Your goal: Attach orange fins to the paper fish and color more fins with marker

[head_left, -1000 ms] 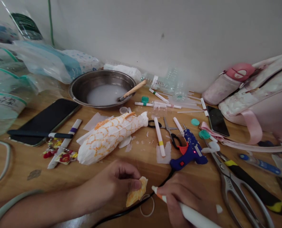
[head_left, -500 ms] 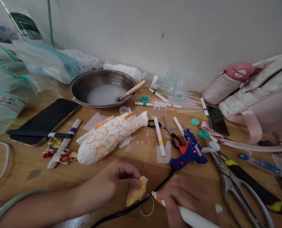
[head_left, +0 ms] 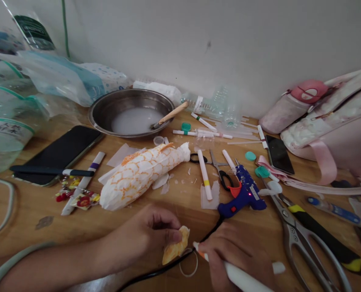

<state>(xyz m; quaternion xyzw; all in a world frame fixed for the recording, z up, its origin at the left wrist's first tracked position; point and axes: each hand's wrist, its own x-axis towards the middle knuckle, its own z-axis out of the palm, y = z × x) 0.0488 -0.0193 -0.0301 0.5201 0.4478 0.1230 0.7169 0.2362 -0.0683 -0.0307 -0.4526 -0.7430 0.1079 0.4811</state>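
My left hand [head_left: 146,235] pinches a small orange-coloured paper piece [head_left: 174,246] against the wooden table [head_left: 31,207] near its front edge. My right hand [head_left: 232,255] grips a white marker with an orange tip [head_left: 225,268], the tip touching the paper piece's right edge. Behind them lies a white paper fish with orange scale lines [head_left: 139,175]. A black cable [head_left: 168,265] and a clear ring [head_left: 189,265] run under the hands.
A blue glue gun [head_left: 243,194], small scissors [head_left: 218,168], large shears [head_left: 305,239], several markers and caps clutter the middle. A steel bowl of milky liquid [head_left: 131,113], two phones [head_left: 61,152] [head_left: 279,154], plastic bags at left, pink bag [head_left: 335,129] at right.
The marker tip has crept slightly left and down toward the orange paper piece. The left hand keeps its pinch in place.
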